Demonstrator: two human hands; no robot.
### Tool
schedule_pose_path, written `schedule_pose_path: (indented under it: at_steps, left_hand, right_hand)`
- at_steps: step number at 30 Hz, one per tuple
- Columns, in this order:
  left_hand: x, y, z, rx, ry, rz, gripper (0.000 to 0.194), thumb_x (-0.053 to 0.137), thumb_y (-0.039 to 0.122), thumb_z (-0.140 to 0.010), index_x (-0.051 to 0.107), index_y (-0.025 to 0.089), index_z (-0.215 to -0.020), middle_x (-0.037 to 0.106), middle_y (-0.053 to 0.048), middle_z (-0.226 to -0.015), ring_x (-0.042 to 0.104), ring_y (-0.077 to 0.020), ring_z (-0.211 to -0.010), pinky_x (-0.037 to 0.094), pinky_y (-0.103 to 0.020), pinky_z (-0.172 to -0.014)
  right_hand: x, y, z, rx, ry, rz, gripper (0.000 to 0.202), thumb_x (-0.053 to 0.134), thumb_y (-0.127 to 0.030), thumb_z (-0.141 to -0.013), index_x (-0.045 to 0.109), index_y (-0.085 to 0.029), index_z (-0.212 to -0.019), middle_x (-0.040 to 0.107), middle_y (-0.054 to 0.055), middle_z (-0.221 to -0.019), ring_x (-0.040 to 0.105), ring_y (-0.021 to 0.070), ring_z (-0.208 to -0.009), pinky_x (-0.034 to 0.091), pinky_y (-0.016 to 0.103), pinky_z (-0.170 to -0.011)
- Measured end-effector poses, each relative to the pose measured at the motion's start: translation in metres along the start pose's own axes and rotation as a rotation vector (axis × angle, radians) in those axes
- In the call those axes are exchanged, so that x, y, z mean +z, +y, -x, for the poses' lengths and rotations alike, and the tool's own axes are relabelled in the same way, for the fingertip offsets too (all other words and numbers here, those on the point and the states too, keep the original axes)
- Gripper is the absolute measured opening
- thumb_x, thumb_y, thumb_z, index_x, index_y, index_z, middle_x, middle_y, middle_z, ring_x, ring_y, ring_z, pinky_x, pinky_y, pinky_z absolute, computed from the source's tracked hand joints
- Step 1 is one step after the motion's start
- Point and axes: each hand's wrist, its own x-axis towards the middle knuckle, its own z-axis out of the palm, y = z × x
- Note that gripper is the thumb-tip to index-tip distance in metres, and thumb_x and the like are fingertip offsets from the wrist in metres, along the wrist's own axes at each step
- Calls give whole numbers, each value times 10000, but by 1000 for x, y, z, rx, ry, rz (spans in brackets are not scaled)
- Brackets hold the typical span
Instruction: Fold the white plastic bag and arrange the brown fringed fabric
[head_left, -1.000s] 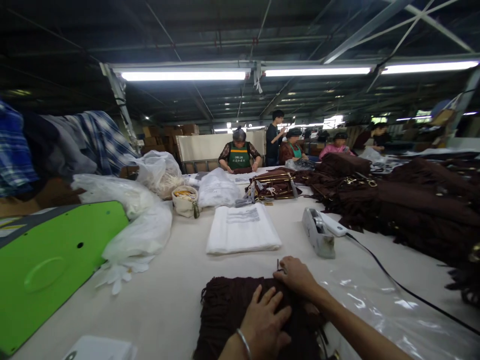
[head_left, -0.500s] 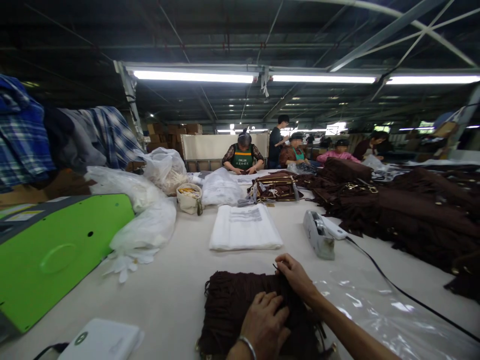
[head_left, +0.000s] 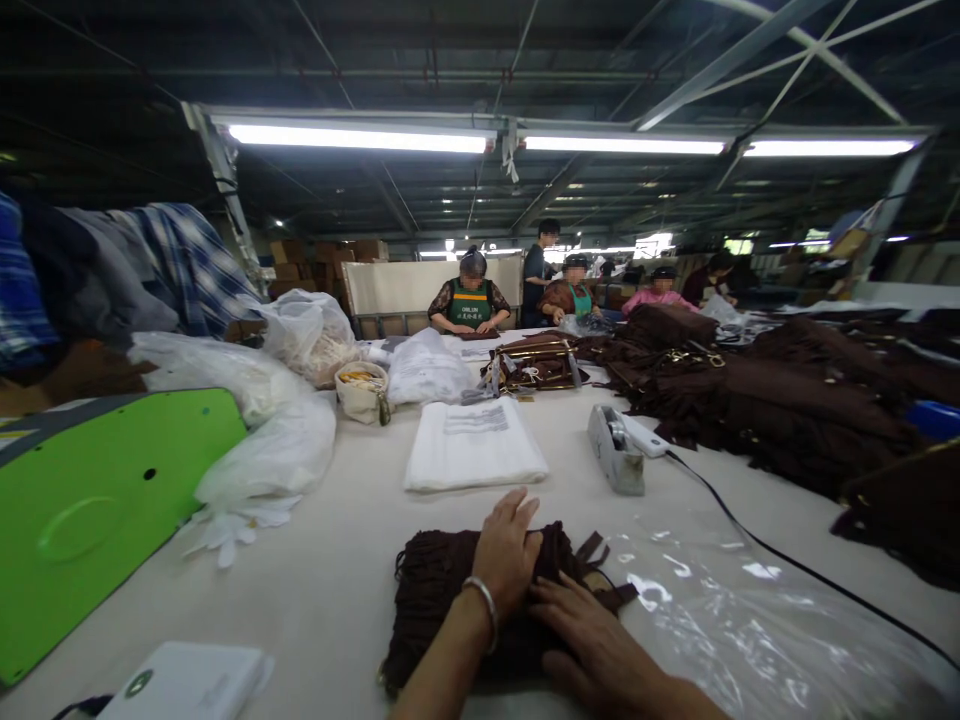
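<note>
Your left hand [head_left: 508, 548] lies flat on a dark brown fringed bag [head_left: 442, 590] at the near middle of the white table [head_left: 337, 580], its fingers [head_left: 521, 510] spread and reaching over the bag's far edge, gripping nothing; a thin bangle [head_left: 484, 598] circles the wrist. Your right hand [head_left: 592, 640] rests palm down on the near right part of the same bag, fingers extended toward the left hand and pressing rather than closing on anything. A brown strap end [head_left: 596, 548] sticks out from the bag's far right corner.

Just right of the bag, a sheet of clear plastic [head_left: 750, 620] lies crumpled on the table, and a black cable [head_left: 757, 540] runs across it to a grey tape dispenser [head_left: 616, 462] farther off. A folded stack of white bags [head_left: 472, 455] sits beyond your hands at the middle of the table. At the near left stand a bright green machine cover [head_left: 97, 510] and a small white box [head_left: 187, 685], with white plastic bags [head_left: 270, 455] heaped beside them. Piles of brown fringed goods [head_left: 765, 400] fill the far right. At the far end of the table, several people [head_left: 469, 300] sit or stand at work.
</note>
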Motion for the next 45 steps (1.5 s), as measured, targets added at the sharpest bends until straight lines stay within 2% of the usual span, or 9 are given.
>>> schedule_pose_path:
  at_steps: [3,6,12,19,25,29,32,39,45]
  left_hand:
    - [18,-9,-16,55,-382,-138,546,519,309,-893,414,246,-1425,335,-96,-1550,271,-277,-1441,254,-535,-1184]
    - [34,-18,-14,117,-506,-208,550,500,387,-920,358,319,-1447,304,-77,-1565,285,-280,-1437,236,-610,-1157]
    - [18,-5,7,201,-499,-192,552,561,408,-906,381,339,-1424,323,-75,-1557,281,-305,-1436,187,-653,-1153]
    - [1,16,49,200,-516,-149,512,562,401,-906,471,188,-1363,400,-142,-1505,341,-328,-1402,247,-612,-1157]
    - [-26,26,46,120,-443,-210,197,519,304,-921,693,225,-968,713,-41,-1079,654,-231,-1035,522,-403,-958]
    - [-13,20,21,112,-267,-166,445,548,401,-914,507,267,-1337,430,-77,-1497,349,-279,-1401,293,-522,-1167]
    - [6,12,16,88,-387,-156,664,523,562,-892,340,274,-1462,246,-120,-1580,179,-322,-1467,139,-628,-1182]
    - [17,7,30,99,-453,-120,669,408,612,-920,295,267,-1483,221,-149,-1579,156,-307,-1472,75,-640,-1178]
    - [-3,8,19,-14,-491,-269,252,602,392,-869,691,268,-1070,699,-78,-1154,650,-305,-1077,504,-486,-984]
  right_hand:
    - [-2,-10,9,-146,-23,-11,480,550,-459,-906,584,-198,-1307,566,146,-1370,481,284,-1317,253,522,-1174]
    - [-5,-9,21,-200,55,-116,284,514,-392,-942,678,-264,-1135,714,53,-1147,628,196,-1142,336,405,-1154]
    - [-12,47,14,448,640,-245,585,356,-526,-926,558,-141,-1317,515,144,-1419,450,277,-1340,323,477,-1157]
    - [31,68,-13,397,286,-12,715,370,-562,-900,439,-92,-1434,343,142,-1533,296,289,-1432,205,500,-1200]
    - [13,29,11,284,203,-22,586,528,-564,-859,583,-223,-1332,419,93,-1499,353,326,-1399,242,532,-1177]
    - [-22,26,16,352,351,-264,477,398,-548,-922,723,-232,-1069,708,52,-1153,631,262,-1108,481,370,-1009]
    - [-43,54,17,505,456,-151,435,406,-451,-884,718,-187,-1032,720,82,-1089,665,258,-992,511,354,-930]
    - [-54,84,-13,477,291,116,461,422,-277,-788,700,-113,-1118,697,142,-1151,655,262,-1059,465,385,-999]
    - [-51,39,-83,266,418,-24,542,350,-459,-937,602,-139,-1295,585,115,-1353,530,263,-1273,385,429,-1114]
